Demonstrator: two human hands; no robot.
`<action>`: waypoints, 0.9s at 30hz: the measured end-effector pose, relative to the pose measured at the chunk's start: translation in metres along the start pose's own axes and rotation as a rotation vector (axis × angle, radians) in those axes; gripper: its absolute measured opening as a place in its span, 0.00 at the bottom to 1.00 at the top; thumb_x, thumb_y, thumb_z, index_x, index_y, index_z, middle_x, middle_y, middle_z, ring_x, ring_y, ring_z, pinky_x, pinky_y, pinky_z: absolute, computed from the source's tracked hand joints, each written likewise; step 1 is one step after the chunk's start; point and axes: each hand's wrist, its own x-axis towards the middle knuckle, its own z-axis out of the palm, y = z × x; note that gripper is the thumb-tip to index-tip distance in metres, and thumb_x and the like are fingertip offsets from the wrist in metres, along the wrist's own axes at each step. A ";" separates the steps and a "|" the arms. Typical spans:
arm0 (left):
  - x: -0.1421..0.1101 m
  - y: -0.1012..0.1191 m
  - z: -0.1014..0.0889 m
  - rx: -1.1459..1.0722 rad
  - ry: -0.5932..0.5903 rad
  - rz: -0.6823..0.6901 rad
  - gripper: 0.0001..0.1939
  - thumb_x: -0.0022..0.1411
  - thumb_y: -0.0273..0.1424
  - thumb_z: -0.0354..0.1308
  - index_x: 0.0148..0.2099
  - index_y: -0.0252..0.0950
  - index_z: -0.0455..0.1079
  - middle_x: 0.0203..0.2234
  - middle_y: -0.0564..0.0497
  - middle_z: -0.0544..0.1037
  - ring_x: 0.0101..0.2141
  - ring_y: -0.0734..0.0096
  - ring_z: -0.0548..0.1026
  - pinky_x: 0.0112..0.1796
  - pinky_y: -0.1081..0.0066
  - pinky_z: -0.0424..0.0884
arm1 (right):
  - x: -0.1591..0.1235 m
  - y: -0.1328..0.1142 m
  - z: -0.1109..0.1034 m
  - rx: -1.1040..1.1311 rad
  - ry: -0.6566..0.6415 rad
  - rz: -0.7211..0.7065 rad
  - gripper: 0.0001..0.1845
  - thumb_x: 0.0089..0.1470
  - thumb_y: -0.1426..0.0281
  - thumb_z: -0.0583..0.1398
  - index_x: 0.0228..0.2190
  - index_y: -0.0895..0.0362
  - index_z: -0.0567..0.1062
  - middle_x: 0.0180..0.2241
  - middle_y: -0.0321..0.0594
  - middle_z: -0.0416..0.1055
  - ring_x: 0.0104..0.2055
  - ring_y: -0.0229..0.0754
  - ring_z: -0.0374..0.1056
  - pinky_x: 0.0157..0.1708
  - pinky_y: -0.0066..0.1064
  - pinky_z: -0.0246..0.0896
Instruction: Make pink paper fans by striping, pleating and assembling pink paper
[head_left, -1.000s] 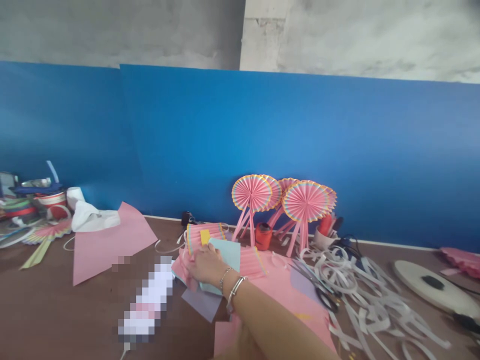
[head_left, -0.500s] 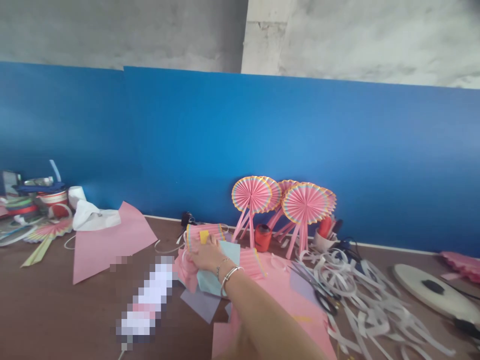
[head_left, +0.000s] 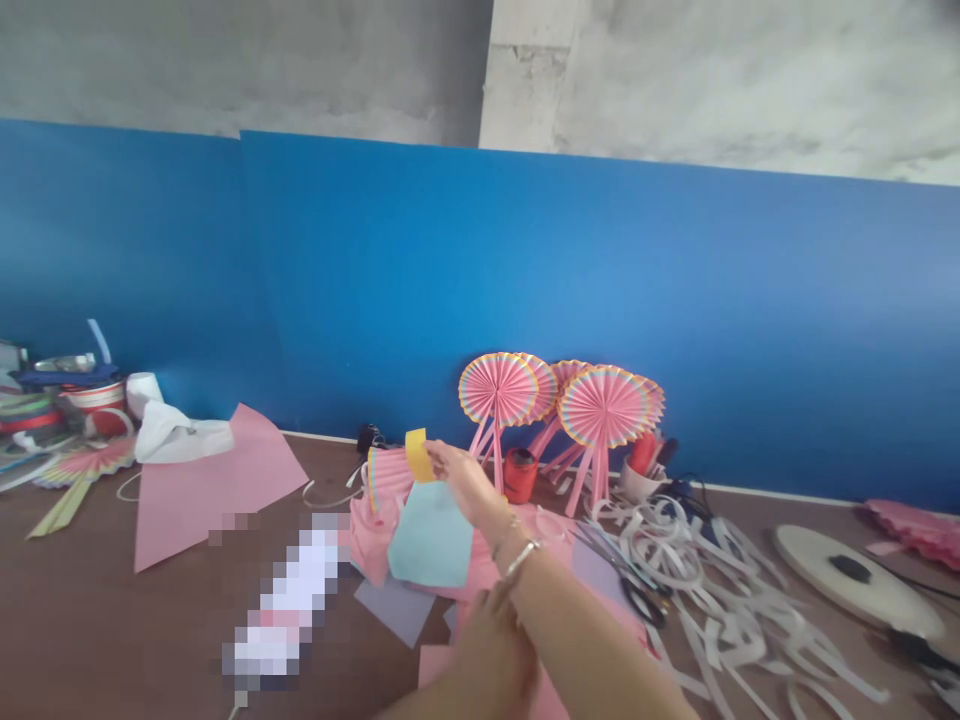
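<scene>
My right hand (head_left: 461, 480), with bracelets at its wrist, is closed on a small yellow piece of paper (head_left: 418, 456), pinched at its right edge by the fingertips. Just behind the paper lies a pleated pink paper fan (head_left: 386, 478) with a coloured edge. Below the hand, a light blue sheet (head_left: 431, 540) rests on pink pleated paper (head_left: 371, 525). My left hand (head_left: 491, 640) is low in front, partly hidden by my right forearm and over pink paper. Its fingers are too unclear to tell what they hold, if anything.
Pink round paper fans (head_left: 498, 390) stand against the blue partition (head_left: 375, 270). A red pot (head_left: 520, 475) is below them. Scissors (head_left: 630, 585) and tangled white strips (head_left: 720, 590) lie at right, near a white oval board (head_left: 855, 580). A pink sheet (head_left: 202, 500) is at left.
My right hand has lifted the yellow paper off the pleated paper and moved up and right. The light blue sheet is more exposed. My left hand has come into view below.
</scene>
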 end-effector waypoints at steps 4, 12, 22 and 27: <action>0.043 -0.015 -0.024 -0.445 0.390 -0.435 0.11 0.63 0.35 0.49 0.39 0.35 0.69 0.27 0.49 0.73 0.28 0.69 0.72 0.29 0.70 0.69 | -0.051 0.004 -0.053 0.516 -0.030 0.003 0.26 0.50 0.52 0.56 0.39 0.60 0.77 0.46 0.50 0.72 0.47 0.46 0.67 0.48 0.37 0.59; 0.051 -0.009 -0.051 -0.932 0.552 -0.670 0.16 0.50 0.44 0.61 0.32 0.36 0.67 0.19 0.58 0.65 0.21 0.77 0.63 0.23 0.77 0.59 | -0.138 0.014 -0.087 0.213 -0.021 0.095 0.18 0.54 0.61 0.56 0.40 0.58 0.78 0.40 0.45 0.75 0.41 0.45 0.69 0.41 0.35 0.63; 0.052 -0.011 -0.067 -1.067 0.471 -0.673 0.17 0.49 0.44 0.62 0.26 0.37 0.62 0.19 0.58 0.64 0.22 0.78 0.63 0.24 0.79 0.59 | -0.152 0.044 -0.181 -1.248 0.074 0.511 0.18 0.46 0.85 0.51 0.37 0.67 0.76 0.40 0.60 0.73 0.45 0.51 0.70 0.41 0.34 0.58; 0.052 -0.005 -0.070 -1.081 0.457 -0.747 0.17 0.49 0.45 0.61 0.28 0.38 0.61 0.16 0.61 0.63 0.16 0.80 0.59 0.17 0.80 0.50 | -0.156 0.051 -0.178 -1.351 0.067 0.581 0.20 0.51 0.83 0.49 0.43 0.68 0.73 0.42 0.62 0.71 0.45 0.53 0.70 0.39 0.36 0.59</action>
